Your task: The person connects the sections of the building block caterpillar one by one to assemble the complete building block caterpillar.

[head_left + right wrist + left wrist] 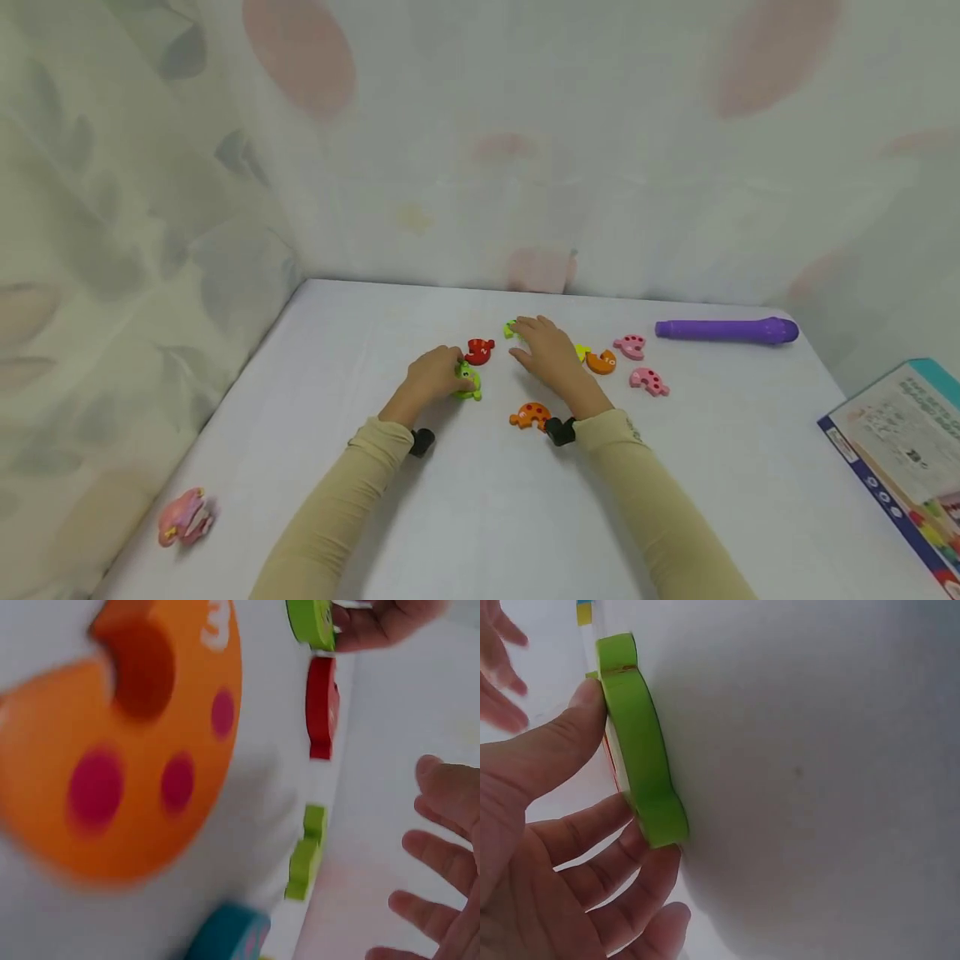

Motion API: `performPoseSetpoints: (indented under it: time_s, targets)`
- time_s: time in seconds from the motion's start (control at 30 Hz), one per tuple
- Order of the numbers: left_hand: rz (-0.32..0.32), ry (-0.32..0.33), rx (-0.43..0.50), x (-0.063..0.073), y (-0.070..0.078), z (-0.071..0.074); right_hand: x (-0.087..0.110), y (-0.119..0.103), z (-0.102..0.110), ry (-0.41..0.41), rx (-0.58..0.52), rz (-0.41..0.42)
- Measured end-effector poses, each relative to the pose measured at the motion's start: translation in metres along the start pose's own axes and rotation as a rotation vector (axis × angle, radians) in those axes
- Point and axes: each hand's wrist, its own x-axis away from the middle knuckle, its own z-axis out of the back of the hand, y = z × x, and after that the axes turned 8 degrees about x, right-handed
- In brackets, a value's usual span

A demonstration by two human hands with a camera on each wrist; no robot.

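My left hand [435, 375] pinches a light-green animal-shaped puzzle piece [470, 382] between thumb and fingers; the left wrist view shows its thick edge [641, 750] near the white tabletop. Just beyond it lies a red piece [479, 351] marked 2. My right hand [551, 354] hovers over the table with fingers spread, holding nothing that shows. Another green piece [509, 329] lies by its fingertips, partly covered in the head view. Below the right wrist is an orange spotted piece [530, 415] marked 3. A teal piece [225, 934] appears only in the right wrist view.
Right of the right hand lie a yellow piece [582, 352], an orange piece [601, 362] marked 10, and two pink pieces [632, 346]. Farther right are a purple tube [723, 331] and a printed box [892, 450]. A pink toy [184, 518] sits front left. Curtains border the table.
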Motion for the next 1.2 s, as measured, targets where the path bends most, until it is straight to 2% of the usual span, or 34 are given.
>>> performPoseSetpoints:
  time_s: [0.1, 0.2, 0.3, 0.4, 0.47, 0.7, 0.87, 1.2]
  targets:
    - [-0.006, -0.012, 0.053, -0.001, 0.002, 0.001, -0.009, -0.011, -0.003, -0.074, -0.023, 0.093]
    - [-0.005, -0.021, 0.085, 0.000, 0.005, 0.001, -0.017, -0.020, -0.006, -0.212, -0.045, 0.166]
    - [-0.004, -0.027, 0.092, 0.001, 0.007, 0.000, -0.023, -0.024, -0.008, -0.342, -0.028, 0.193]
    - [-0.003, -0.037, 0.096, 0.001, 0.008, -0.002, -0.026, -0.026, -0.012, -0.399, 0.002, 0.184]
    - [-0.002, -0.042, 0.097, 0.002, 0.009, -0.003, -0.028, -0.027, -0.014, -0.397, 0.028, 0.187]
    - [0.010, -0.044, 0.095, 0.001, 0.007, -0.003, -0.030, -0.027, -0.025, -0.266, 0.085, 0.184]
    - [0.013, -0.039, 0.120, 0.001, 0.004, -0.004, -0.026, -0.027, -0.026, -0.262, 0.107, 0.156]
    - [0.027, -0.059, 0.146, -0.001, -0.001, 0.007, -0.003, -0.042, -0.014, -0.259, -0.060, 0.069]
